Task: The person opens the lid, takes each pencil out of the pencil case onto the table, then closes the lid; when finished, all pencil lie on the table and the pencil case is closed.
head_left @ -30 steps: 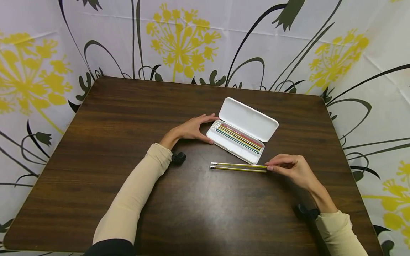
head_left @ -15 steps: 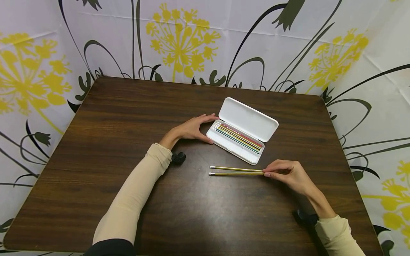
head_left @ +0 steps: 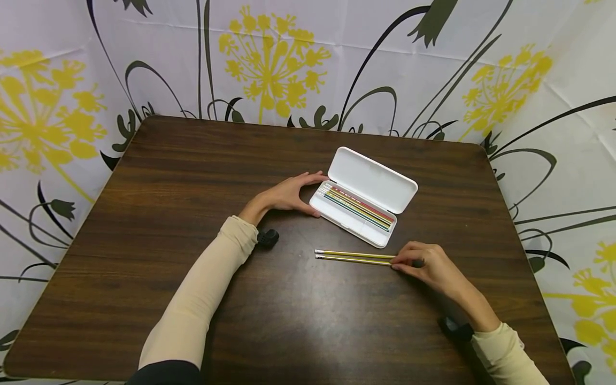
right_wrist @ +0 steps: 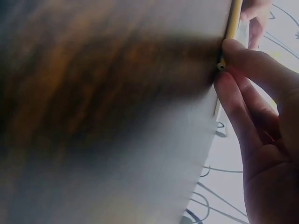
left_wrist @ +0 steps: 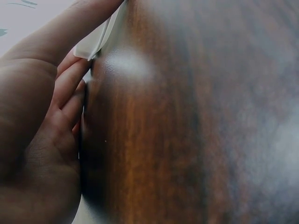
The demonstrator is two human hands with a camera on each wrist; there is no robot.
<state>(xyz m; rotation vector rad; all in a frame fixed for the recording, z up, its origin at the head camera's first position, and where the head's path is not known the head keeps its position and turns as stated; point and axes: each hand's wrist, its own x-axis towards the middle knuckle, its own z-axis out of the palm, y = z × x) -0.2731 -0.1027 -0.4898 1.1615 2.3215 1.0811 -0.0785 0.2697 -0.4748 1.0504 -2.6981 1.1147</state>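
Note:
A white pencil case lies with its lid raised, several coloured pencils in its tray. Around the case's left end, my left hand holds it between thumb and fingers; the left wrist view shows the thumb along the case's near corner. Two yellow-striped pencils lie side by side in front of the case, white ends to the left. My right hand pinches them at their right ends. In the right wrist view, a pencil's flat end shows between thumb and fingertip; the second pencil is hard to make out.
A dark wood-grain table with rounded corners carries everything. Patterned white cloth hangs behind it and to both sides. A black wrist camera sits by the left wrist, another device by the right.
My right hand has shifted slightly toward me and left, drawing the two pencils away from the case. They spread apart at their left ends, then came close together. My left hand and the case stayed put.

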